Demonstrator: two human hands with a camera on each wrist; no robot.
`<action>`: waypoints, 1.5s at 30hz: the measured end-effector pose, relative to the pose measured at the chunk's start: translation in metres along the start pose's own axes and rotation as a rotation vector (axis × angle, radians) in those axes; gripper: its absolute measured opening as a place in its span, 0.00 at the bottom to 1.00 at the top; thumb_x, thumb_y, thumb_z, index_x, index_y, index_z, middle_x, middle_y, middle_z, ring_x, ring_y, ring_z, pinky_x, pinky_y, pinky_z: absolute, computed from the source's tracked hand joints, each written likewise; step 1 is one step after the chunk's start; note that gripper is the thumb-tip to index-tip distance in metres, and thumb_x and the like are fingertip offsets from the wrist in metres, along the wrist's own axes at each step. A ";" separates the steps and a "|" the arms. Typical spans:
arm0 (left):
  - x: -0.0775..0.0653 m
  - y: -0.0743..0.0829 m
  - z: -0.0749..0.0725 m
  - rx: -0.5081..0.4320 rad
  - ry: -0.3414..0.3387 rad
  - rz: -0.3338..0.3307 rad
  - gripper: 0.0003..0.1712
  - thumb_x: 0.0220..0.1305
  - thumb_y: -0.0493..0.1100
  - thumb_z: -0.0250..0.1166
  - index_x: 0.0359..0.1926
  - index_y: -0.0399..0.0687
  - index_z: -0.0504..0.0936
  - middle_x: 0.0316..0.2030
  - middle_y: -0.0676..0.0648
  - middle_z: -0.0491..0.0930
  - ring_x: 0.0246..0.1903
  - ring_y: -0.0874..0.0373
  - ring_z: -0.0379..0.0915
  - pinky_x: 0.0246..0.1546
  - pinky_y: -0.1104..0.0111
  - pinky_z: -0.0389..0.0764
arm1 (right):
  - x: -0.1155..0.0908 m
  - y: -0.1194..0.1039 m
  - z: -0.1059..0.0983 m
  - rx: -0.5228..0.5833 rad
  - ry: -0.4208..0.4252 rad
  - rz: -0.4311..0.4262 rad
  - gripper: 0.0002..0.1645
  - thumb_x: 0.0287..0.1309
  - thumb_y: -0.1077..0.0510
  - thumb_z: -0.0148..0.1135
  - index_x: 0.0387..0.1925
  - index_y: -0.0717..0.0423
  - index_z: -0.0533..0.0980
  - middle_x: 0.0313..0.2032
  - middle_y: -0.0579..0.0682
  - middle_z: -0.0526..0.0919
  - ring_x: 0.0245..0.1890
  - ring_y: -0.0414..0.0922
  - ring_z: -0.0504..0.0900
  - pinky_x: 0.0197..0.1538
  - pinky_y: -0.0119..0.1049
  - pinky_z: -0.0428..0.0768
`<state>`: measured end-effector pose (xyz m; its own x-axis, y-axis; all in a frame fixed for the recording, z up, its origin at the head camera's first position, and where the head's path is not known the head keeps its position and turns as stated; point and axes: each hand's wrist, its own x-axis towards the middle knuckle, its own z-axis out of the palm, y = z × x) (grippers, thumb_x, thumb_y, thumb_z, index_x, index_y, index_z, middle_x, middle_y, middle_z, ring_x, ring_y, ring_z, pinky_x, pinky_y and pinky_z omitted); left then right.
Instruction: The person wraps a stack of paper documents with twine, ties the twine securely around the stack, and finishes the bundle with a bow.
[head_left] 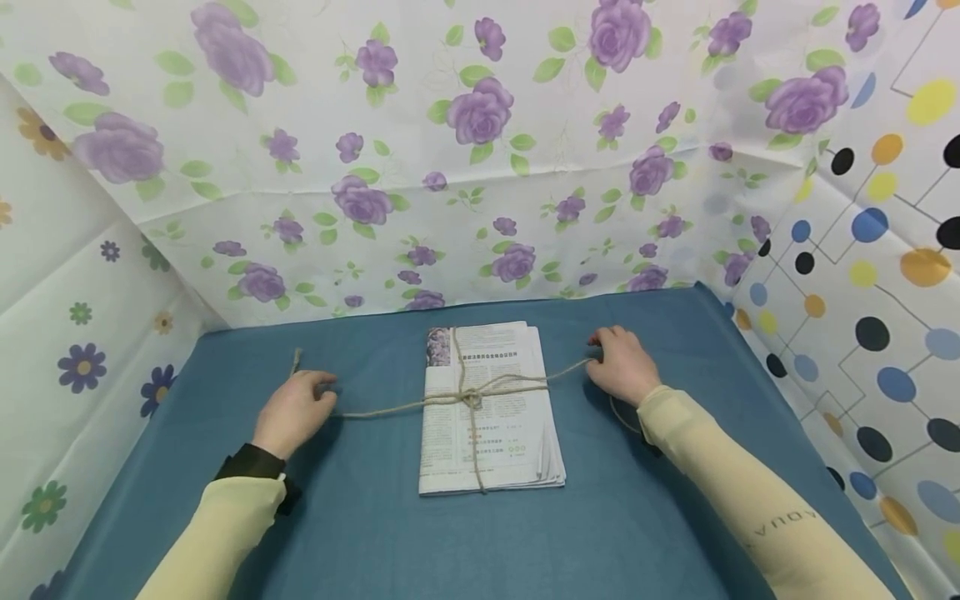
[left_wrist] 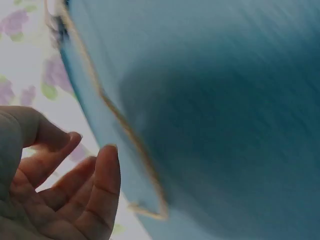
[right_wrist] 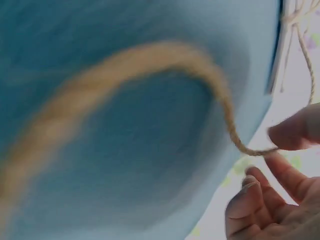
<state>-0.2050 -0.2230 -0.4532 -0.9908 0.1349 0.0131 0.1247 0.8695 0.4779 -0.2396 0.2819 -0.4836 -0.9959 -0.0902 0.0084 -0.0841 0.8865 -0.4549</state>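
Observation:
A stack of folded newspapers (head_left: 495, 450) lies on the blue cloth, with twine (head_left: 471, 396) crossed over it and knotted near its middle. To the left, my left hand (head_left: 296, 408) hovers with loosely bent fingers, thumb and fingertips apart. Beneath it, one twine tail (left_wrist: 127, 127) lies on the cloth, its tip bent, apart from the fingers (left_wrist: 106, 185). On the other side, my right hand (head_left: 621, 367) pinches the other twine tail (right_wrist: 227, 110) between thumb and forefinger. That tail runs from the knot to the fingertips, then loops down toward the wrist.
Blue cloth (head_left: 360, 533) covers the table. A flowered sheet (head_left: 420, 167) rises at its back edge, a daisy-print sheet (head_left: 82, 333) at the left and a dotted sheet (head_left: 862, 292) at the right.

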 end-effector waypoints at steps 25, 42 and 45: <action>0.006 0.103 0.075 -0.053 -0.085 0.183 0.10 0.72 0.40 0.66 0.50 0.40 0.81 0.41 0.45 0.72 0.33 0.55 0.68 0.36 0.59 0.74 | -0.013 -0.096 0.029 -0.405 0.111 -0.271 0.13 0.70 0.52 0.62 0.42 0.58 0.84 0.37 0.56 0.82 0.40 0.56 0.79 0.30 0.51 0.83; 0.011 0.103 0.064 0.025 -0.030 0.305 0.03 0.69 0.38 0.69 0.40 0.47 0.89 0.35 0.50 0.80 0.35 0.57 0.77 0.39 0.60 0.79 | 0.001 -0.100 0.039 -0.039 -0.148 -0.307 0.14 0.73 0.53 0.62 0.53 0.53 0.83 0.50 0.51 0.82 0.52 0.51 0.78 0.57 0.47 0.76; 0.011 0.102 0.063 0.072 0.011 0.353 0.03 0.68 0.38 0.70 0.40 0.48 0.90 0.34 0.50 0.83 0.34 0.55 0.78 0.39 0.59 0.78 | 0.003 -0.094 0.044 0.059 -0.105 -0.278 0.06 0.72 0.53 0.63 0.42 0.47 0.84 0.40 0.44 0.82 0.40 0.45 0.77 0.47 0.43 0.77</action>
<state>-0.2001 -0.1028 -0.4598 -0.8863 0.4282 0.1764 0.4627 0.8016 0.3786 -0.2327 0.1780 -0.4799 -0.9257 -0.3749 0.0496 -0.3482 0.7937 -0.4989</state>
